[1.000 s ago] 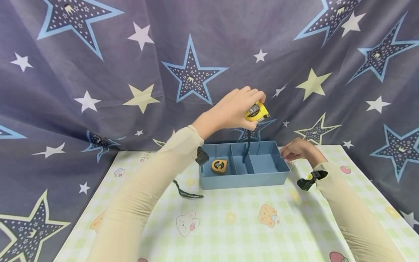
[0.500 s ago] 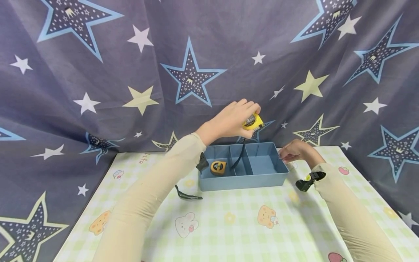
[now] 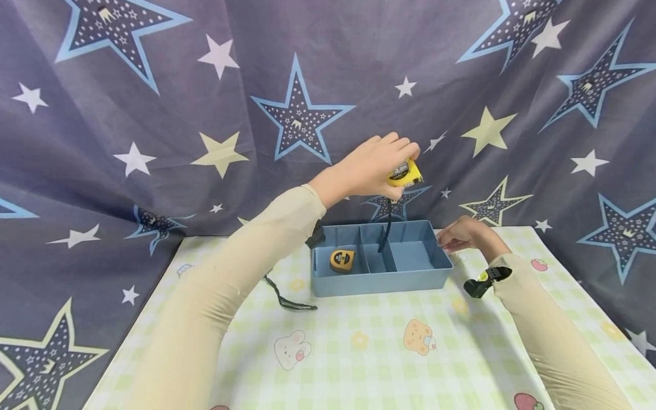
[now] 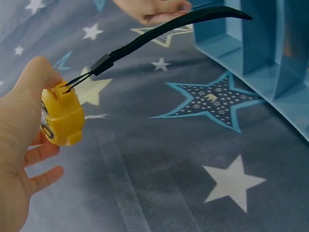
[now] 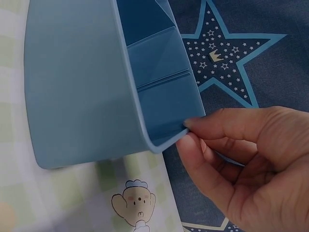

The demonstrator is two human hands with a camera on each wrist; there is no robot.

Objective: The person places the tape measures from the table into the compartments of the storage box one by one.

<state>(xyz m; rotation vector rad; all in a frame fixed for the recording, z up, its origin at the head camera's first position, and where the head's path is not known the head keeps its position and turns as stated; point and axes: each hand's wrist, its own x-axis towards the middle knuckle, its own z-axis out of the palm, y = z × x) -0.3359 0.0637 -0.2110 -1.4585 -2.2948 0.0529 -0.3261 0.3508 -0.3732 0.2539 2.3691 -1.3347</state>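
My left hand (image 3: pixel 376 168) grips a yellow tape measure (image 3: pixel 406 173) above the blue divided box (image 3: pixel 379 286). A black wrist strap (image 3: pixel 386 233) hangs from the tape measure down over the box's narrow middle compartment; the left wrist view shows the strap's cord looped through the yellow case (image 4: pixel 67 116). My right hand (image 3: pixel 463 234) is at the box's right end, where the right wrist view has thumb and forefinger pinching the rim (image 5: pixel 171 141). An orange tape measure (image 3: pixel 342 260) lies in the left compartment, its black label facing up.
A black strap (image 3: pixel 294 306) lies on the checked tablecloth (image 3: pixel 359 370) left of the box, partly behind my left sleeve. Right behind the table hangs a dark star-patterned curtain (image 3: pixel 359 68). The right compartment (image 3: pixel 414 256) shows its bare floor.
My left hand dipped toward the box with the yellow tape measure, then rose again to about its former height. The strap swung with it. My right hand stayed on the rim.
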